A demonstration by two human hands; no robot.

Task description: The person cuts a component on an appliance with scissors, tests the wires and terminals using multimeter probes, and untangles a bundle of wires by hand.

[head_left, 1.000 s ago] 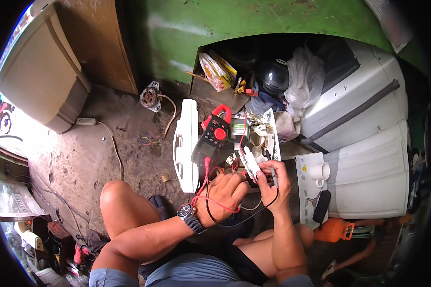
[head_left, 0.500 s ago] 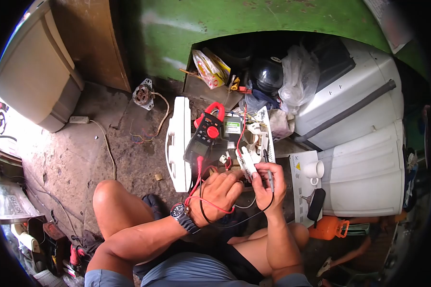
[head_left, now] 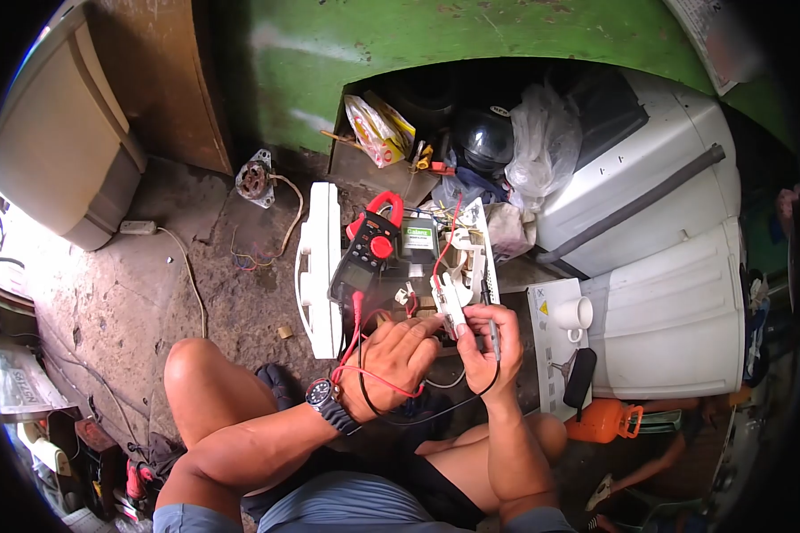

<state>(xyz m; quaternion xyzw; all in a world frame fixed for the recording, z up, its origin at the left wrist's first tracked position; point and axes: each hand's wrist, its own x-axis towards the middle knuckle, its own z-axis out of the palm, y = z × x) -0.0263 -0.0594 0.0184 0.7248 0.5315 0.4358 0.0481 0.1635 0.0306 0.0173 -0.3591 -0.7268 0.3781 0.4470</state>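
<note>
A red and black clamp meter rests on an opened white appliance, beside a dark box with a green and white label. My right hand pinches a small white plastic part with a red wire, and a black test probe lies along its fingers. At the near edge of the appliance, my left hand has its fingers bent together, with the tips at the white part and wiring. Whatever they grip is hidden. Red and black leads loop over this hand.
A motor with a cord lies on the floor beyond the appliance. To the right are a white mug, a black pouch, an orange canister and large white panels. Another person's arm shows at lower right.
The whole view has shifted, so the scene sits further left. Both hands stay at the white part, which is tilted slightly more upright; my left fingertips are closer to it.
</note>
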